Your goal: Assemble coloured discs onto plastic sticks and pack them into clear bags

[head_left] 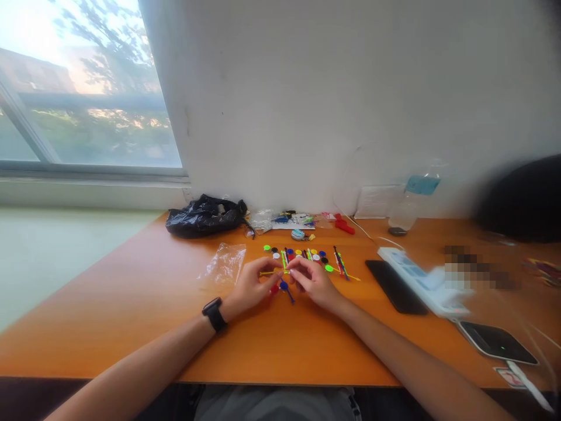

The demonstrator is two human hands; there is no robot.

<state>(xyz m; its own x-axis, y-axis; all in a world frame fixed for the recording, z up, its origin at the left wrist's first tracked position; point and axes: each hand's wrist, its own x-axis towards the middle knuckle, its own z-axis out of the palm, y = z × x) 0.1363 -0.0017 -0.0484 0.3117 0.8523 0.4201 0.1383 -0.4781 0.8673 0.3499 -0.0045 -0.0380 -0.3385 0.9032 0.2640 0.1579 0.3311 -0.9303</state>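
My left hand (253, 285), with a black watch on its wrist, and my right hand (314, 281) meet over an orange table (131, 310). Both have their fingers pinched together on small coloured plastic sticks and discs (286, 275); a yellow stick pokes out to the left and a blue round-headed piece (284, 287) lies just below the fingertips. Behind the hands lies a row of several small coloured discs (298, 254) and a bundle of coloured sticks (340, 264). What exactly sits inside each pinch is too small to make out.
A clear plastic bag (223, 264) lies left of the hands and a black plastic bag (204, 215) by the wall. To the right are a black phone (395, 285), a white power strip (416, 279), a water bottle (409, 204) and a dark device (497, 341).
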